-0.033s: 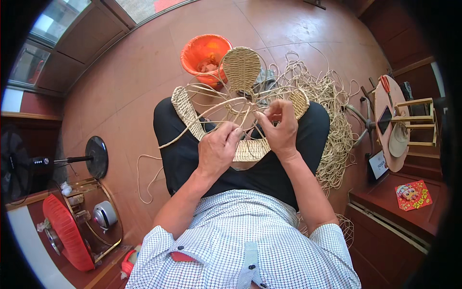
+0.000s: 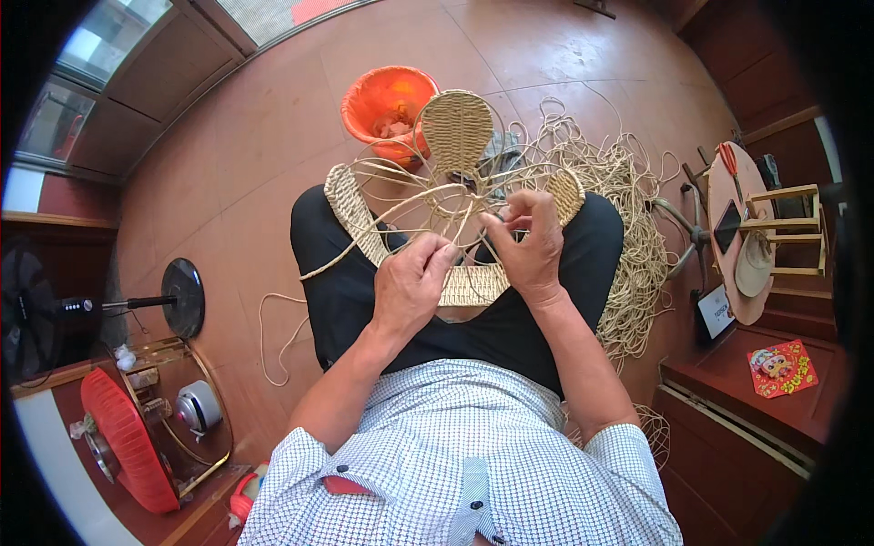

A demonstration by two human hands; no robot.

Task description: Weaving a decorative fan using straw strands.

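Across my lap rests a woven straw piece (image 2: 458, 127) with several rounded, tightly woven panels around a centre of loose cords. One panel (image 2: 355, 214) lies over my left knee, another (image 2: 567, 196) by my right knee, and a third (image 2: 475, 284) sits low between my wrists. My left hand (image 2: 414, 282) pinches a straw cord (image 2: 462, 223) between thumb and fingertips at the centre. Close beside it, my right hand (image 2: 530, 241) has its thumb and forefinger bent together at the cords; what lies between them is too small to make out.
A large heap of loose straw cord (image 2: 637, 264) spreads on the floor to my right. Beyond my lap stands an orange bucket (image 2: 387, 86). A round pinkish board (image 2: 728, 173) with scissors (image 2: 728, 159) is at the right. A black round fan-like base (image 2: 184, 298) stands left.
Both hands keep almost the same place and grip. The loose cords at the centre have shifted slightly between my fingers.
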